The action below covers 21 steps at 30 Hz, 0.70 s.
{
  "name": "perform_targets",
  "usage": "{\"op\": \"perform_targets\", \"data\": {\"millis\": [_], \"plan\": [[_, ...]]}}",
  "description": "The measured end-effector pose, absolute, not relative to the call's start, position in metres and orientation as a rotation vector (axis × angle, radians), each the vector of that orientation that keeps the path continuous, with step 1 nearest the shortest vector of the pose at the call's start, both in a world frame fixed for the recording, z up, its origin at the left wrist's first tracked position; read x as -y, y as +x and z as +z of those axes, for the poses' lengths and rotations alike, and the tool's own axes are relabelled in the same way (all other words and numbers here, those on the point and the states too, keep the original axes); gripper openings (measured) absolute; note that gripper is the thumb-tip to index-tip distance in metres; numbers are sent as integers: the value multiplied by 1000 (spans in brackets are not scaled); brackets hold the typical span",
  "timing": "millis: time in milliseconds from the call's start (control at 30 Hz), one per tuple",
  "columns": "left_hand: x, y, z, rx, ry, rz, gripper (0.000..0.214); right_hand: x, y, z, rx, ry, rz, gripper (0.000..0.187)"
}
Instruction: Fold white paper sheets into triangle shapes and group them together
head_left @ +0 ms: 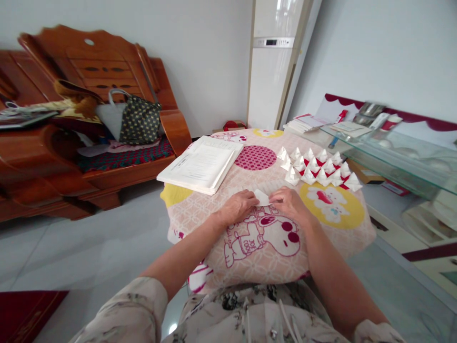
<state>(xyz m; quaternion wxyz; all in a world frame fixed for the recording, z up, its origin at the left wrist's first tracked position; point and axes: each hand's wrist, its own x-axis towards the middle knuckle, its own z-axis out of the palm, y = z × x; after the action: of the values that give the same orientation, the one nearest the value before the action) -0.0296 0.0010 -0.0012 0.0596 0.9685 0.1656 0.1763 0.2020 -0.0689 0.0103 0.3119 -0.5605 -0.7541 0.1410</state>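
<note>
Between my two hands lies a small piece of folded white paper [263, 197], low over the patterned tablecloth [214, 224]. My left hand [243, 204] pinches its left edge. At its right edge, the fingers of my right hand [285, 200] close on the paper. Off to the right stand several folded white paper boats [314, 166] in rows, with red showing between them. A stack of printed white sheets [200, 164] rests on the left part of the table. The fingertips partly hide the paper's edges.
At the table's right stands a glass-shelved cabinet [392, 157] bearing a metal bowl [371, 109] and papers. Another paper stack [307, 122] sits at the table's far right edge. Bags [139, 119] lie on a wooden sofa [103, 62] at left. A white air conditioner [273, 81] stands behind.
</note>
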Motion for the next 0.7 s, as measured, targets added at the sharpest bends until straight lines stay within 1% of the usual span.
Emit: {"op": "perform_targets", "data": {"millis": [67,133,267,400,700], "plan": [[1,-30,-3,-512,2904,528,25,71,199,10,2096,-1484,281,17],[0,-32,-3,-531,2848,552,24,72,196,10,2120,-1500,269,17],[-5,-35,-2,-561,2662,613,17,73,194,11,2030,-1520,399,18],[-10,-38,0,-666,2498,607,15,73,195,13,1935,-1528,503,16],[-13,-41,6,-843,2325,580,13,67,198,20,1896,-1577,495,14]]}}
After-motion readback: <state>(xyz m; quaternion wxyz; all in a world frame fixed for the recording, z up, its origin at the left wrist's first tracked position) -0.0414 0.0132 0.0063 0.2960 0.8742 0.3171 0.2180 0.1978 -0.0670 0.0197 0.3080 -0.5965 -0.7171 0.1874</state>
